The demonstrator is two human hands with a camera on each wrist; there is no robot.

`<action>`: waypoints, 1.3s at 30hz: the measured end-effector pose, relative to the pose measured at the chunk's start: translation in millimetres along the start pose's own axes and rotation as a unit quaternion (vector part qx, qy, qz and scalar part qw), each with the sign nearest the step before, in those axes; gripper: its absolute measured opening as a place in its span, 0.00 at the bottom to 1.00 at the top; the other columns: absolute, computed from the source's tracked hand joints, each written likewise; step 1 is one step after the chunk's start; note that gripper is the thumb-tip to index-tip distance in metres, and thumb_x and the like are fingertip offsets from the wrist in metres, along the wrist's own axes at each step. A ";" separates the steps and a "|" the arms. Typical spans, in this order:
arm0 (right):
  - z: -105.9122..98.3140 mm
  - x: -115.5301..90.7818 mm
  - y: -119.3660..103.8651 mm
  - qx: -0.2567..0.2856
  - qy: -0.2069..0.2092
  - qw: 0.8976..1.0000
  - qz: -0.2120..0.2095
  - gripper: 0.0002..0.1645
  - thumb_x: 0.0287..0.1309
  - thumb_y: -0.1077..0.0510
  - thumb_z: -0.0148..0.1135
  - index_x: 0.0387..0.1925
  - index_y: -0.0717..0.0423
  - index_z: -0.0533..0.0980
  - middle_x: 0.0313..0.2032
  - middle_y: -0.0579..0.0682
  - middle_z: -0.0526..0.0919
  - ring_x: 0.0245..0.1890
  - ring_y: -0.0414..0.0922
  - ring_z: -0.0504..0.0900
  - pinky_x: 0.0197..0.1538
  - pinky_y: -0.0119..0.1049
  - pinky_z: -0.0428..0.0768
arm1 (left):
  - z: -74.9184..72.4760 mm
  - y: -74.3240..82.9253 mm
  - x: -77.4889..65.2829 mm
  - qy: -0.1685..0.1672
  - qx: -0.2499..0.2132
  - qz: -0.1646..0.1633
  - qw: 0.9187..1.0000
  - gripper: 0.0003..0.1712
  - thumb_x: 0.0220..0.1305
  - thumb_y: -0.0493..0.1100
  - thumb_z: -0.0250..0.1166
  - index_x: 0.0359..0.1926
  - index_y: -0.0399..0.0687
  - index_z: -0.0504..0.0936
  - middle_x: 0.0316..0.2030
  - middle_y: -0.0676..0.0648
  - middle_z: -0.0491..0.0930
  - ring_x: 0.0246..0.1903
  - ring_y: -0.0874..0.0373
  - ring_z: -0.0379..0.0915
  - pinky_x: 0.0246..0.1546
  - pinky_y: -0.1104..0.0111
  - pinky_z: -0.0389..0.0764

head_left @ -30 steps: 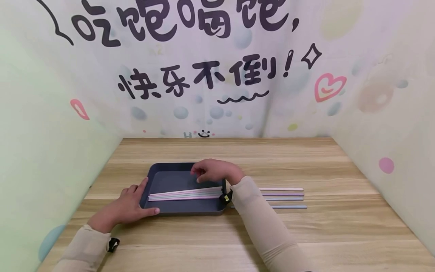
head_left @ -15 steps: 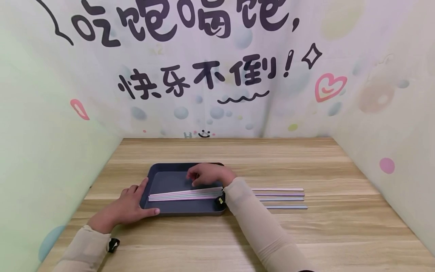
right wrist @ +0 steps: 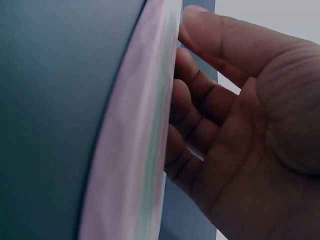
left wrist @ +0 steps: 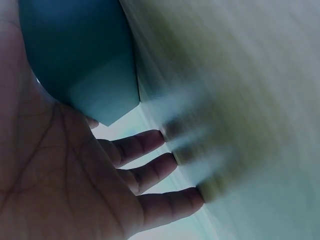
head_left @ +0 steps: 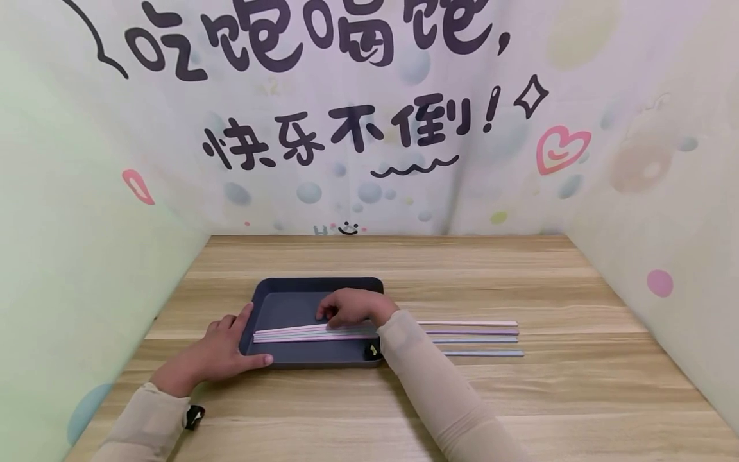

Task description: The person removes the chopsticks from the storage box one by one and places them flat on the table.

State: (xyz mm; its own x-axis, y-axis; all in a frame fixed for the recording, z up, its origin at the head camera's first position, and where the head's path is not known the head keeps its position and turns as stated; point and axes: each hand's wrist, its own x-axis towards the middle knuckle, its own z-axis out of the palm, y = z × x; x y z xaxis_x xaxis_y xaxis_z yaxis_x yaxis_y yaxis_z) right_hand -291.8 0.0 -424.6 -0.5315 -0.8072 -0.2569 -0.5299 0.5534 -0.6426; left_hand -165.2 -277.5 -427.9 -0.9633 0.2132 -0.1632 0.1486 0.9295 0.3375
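A dark grey tray (head_left: 288, 308) holds a bundle of thin, straight pastel sticks (head_left: 288, 335), pink, white and green. My left hand (head_left: 222, 346) rests against the tray's left end, thumb along the front rim and fingers spread. In the left wrist view the tray (left wrist: 80, 55) lies beside the palm, and the fingertips meet the table. Over the tray, my right hand (head_left: 352, 307) hangs with bent fingers close above the bundle. The right wrist view shows its fingers (right wrist: 182, 100) right at the side of the sticks (right wrist: 135, 125), thumb raised apart from them.
Several more sticks (head_left: 479, 332) lie spaced apart on the wooden table (head_left: 462, 398) to the right of the tray, partly hidden behind my right sleeve (head_left: 433, 385). A printed cloth wall (head_left: 346, 212) stands behind the table, with pale walls on both sides.
My right hand has moved left and down over the tray, closer to the bundled sticks. The left hand and the tray stay in place.
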 end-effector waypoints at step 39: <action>3.9 -1.5 -2.3 0.008 0.025 1.000 0.010 0.12 0.66 0.67 0.58 0.42 0.48 0.81 0.28 0.45 0.74 0.27 0.40 0.71 0.32 0.30 0.69 | -1.2 3.4 -0.9 0.000 0.000 -0.006 1.000 0.72 0.50 0.76 0.66 0.76 0.32 0.43 0.62 0.19 0.58 0.60 0.21 0.54 0.53 0.36 0.67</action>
State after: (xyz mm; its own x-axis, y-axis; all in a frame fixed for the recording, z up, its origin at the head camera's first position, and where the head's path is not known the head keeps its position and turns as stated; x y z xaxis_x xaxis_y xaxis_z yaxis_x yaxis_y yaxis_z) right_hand -287.3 -0.9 -425.5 -0.5749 -0.7842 -0.2336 -0.5083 0.5660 -0.6491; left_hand -164.1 -274.9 -425.5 -0.9650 0.2022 -0.1669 0.1374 0.9322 0.3348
